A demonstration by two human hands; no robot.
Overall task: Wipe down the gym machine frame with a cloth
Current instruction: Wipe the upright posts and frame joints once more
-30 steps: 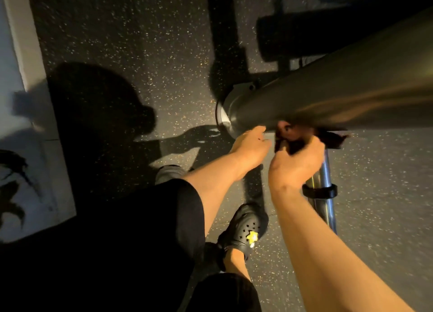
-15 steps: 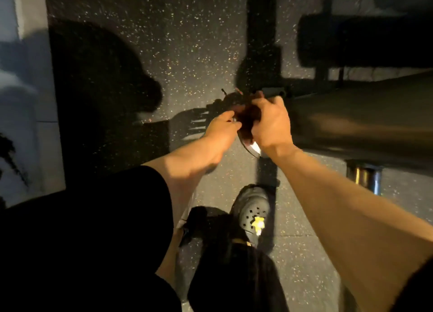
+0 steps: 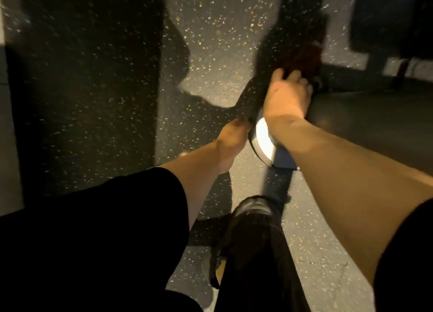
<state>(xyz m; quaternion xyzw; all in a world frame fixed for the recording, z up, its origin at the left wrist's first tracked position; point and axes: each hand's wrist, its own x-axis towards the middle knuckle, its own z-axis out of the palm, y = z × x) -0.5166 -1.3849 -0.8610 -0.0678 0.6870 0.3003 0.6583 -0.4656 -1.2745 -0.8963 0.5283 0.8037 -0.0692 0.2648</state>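
Right hand [image 3: 287,98]: your fingers press the dark cloth [image 3: 304,58] onto the frame tube [image 3: 375,124].
Left hand [image 3: 230,143]: grip unclear.
Risk: the cloth could slip off the tube's rounded end.

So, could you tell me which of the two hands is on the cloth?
The right hand, up on the frame, touches the dark cloth; the left hand sits lower by the shiny end cap.

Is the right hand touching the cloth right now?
Touching. The head view shows the right hand with its fingers laid on the dark cloth, pressing it on the frame tube.
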